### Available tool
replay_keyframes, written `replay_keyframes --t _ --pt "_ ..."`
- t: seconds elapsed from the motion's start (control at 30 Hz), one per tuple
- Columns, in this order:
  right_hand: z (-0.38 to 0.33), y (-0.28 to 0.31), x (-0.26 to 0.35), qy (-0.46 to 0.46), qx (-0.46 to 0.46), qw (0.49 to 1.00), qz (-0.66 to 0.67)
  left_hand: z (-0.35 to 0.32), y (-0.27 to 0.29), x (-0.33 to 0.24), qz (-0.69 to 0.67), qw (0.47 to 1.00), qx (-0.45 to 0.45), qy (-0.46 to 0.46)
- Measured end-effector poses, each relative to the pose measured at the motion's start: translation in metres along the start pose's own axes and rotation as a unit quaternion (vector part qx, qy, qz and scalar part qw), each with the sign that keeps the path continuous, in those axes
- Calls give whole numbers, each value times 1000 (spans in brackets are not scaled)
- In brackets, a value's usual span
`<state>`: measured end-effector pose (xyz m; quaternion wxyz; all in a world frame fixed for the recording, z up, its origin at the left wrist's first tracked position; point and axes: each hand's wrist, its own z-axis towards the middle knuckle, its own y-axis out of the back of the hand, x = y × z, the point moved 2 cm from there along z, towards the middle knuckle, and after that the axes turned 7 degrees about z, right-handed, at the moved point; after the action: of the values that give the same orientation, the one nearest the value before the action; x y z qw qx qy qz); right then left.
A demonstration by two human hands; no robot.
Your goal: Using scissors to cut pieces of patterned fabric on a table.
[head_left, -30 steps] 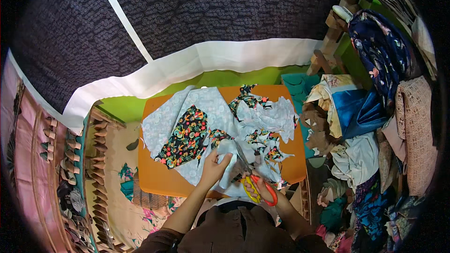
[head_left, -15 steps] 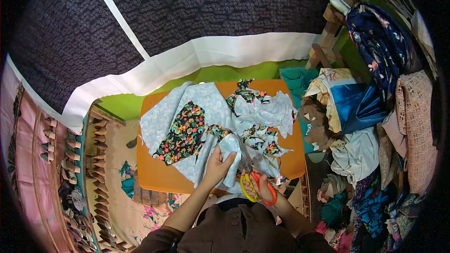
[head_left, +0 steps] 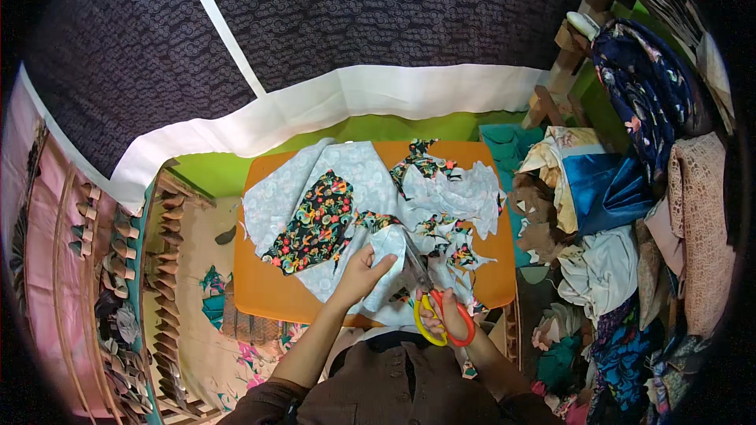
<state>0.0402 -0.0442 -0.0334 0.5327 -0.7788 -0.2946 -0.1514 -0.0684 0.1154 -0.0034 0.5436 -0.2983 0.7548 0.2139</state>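
Note:
In my right hand [head_left: 446, 313] is a pair of scissors [head_left: 420, 267] with one yellow and one red handle. The fingers go through the handles, and the metal blades point away from me at the edge of the cloth. My left hand [head_left: 364, 274] pinches a pale folded piece of fabric [head_left: 387, 245] just left of the blades. Its thumb lies on top. This fabric is pale on one side, with a black floral print [head_left: 316, 220] showing on the other. To the right lie jagged fabric scraps [head_left: 453, 198] with the same print.
Under the cloth is an orange table [head_left: 260, 297]. Piled fabrics, among them blue satin [head_left: 610, 189] and white cloth [head_left: 600, 267], crowd the right side. A rack of brown shoe-like shapes [head_left: 166, 291] stands left. A dark patterned curtain [head_left: 378, 12] hangs beyond the table.
The scissors have turned slightly, with more of their blades showing and the handles nearer each other. My left hand keeps its hold on the fabric. The whole view has shifted a little.

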Motion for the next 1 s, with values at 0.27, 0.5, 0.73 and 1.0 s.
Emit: replay_keyframes --t 0.27,0.5,0.73,1.0 --pt "7 -11 6 6 -17 995 -100 9 8 22 -60 998 -35 11" --pt "16 -18 5 99 -47 960 -258 8 3 12 -12 993 -115 -19" --pt "16 -23 -9 55 -7 996 -75 2 15 -13 56 997 37 40" --pt "19 -27 -13 41 24 997 -55 3 30 -3 94 991 72 67"
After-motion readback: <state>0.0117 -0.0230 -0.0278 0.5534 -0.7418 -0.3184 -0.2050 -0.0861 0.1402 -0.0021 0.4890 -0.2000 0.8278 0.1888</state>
